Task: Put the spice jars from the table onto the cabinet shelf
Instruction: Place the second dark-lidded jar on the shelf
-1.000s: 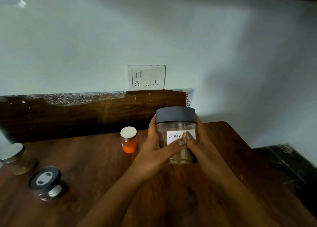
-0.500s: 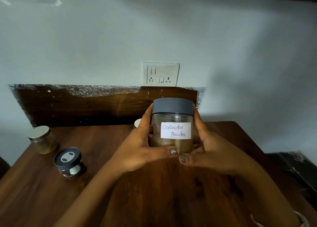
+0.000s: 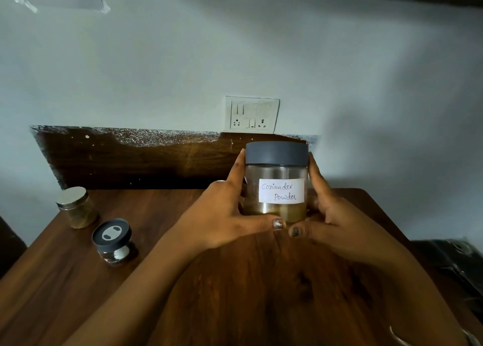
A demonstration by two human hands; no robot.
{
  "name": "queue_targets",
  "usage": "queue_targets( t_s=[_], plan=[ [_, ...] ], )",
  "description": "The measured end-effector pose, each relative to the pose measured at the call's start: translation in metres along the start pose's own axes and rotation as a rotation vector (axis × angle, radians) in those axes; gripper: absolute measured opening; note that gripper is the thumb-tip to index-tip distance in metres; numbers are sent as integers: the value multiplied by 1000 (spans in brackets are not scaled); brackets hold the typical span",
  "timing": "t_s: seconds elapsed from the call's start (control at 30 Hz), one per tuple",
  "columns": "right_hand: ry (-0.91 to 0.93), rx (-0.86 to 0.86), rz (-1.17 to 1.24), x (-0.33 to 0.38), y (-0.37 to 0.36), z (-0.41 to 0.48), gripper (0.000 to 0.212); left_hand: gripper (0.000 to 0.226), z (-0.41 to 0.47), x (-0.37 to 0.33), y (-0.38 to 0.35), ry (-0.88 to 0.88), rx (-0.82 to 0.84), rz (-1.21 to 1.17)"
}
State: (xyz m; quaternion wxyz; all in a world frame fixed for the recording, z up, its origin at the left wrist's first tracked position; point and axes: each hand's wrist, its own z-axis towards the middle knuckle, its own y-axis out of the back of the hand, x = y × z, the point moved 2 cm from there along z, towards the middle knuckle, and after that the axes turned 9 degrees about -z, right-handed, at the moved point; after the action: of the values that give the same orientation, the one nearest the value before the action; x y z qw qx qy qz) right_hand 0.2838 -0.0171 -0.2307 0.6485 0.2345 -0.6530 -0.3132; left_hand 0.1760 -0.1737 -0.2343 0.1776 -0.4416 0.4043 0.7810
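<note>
**Q:** What did the head-camera view show?

**A:** A person's two bare hands held a clear coriander jar (image 3: 276, 183) upright, directly below a white socket plate (image 3: 251, 114) on a pale wall. The jar had a grey lid and a handwritten label reading "Coriander Powder". Brownish powder filled its lower part.

**Q:** How were the fingers placed?

**A:** The left hand (image 3: 227, 215) wrapped the jar's left side and the right hand (image 3: 337, 220) wrapped its right side. On both hands the fingers were curled round the glass. The two thumbs lay along the lower front edge, their painted nails almost meeting. The view did not show whether the base touched the wood.

**Q:** Where were the other jars?

**A:** Both stood on a dark wooden table (image 3: 78, 280), below and well to the left of the socket plate. A small gold-lidded jar (image 3: 76, 207) of tan powder was furthest left, near the table's back edge. A dark-lidded jar (image 3: 113, 241) stood just beside it, a little nearer the person. No hand touched either one.

**Q:** Anything else?

**A:** A worn brown backboard (image 3: 136, 160) ran along the wall just under the socket plate and out to its left.
</note>
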Motion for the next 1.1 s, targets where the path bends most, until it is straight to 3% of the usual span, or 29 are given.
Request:
queue_targets(
  t_s=[0.23, 0.43, 0.63, 0.77, 0.83, 0.97, 1.1],
  plan=[
    [1, -300, -122, -10, 30, 11, 94, 112, 41, -24, -3, -82, -53, 266],
    [63, -514, -169, 0, 82, 34, 92, 106, 97, -62, 6, -157, -75, 306],
    [145, -781, -217, 23, 162, 75, 88, 95, 177, -110, 24, -344, -341, 276],
    [215, -961, -253, 33, 213, 107, 81, 63, 231, -134, 34, -505, -526, 163],
    [242, -997, -253, 36, 238, 127, 76, 54, 256, -144, 39, -559, -571, 99],
    [268, -988, -253, 41, 279, 172, 42, 44, 301, -156, 56, -500, -674, 72],
    [305, -1000, -339, 46, 303, 211, 37, 44, 333, -161, 72, -525, -781, 170]
  ],
)
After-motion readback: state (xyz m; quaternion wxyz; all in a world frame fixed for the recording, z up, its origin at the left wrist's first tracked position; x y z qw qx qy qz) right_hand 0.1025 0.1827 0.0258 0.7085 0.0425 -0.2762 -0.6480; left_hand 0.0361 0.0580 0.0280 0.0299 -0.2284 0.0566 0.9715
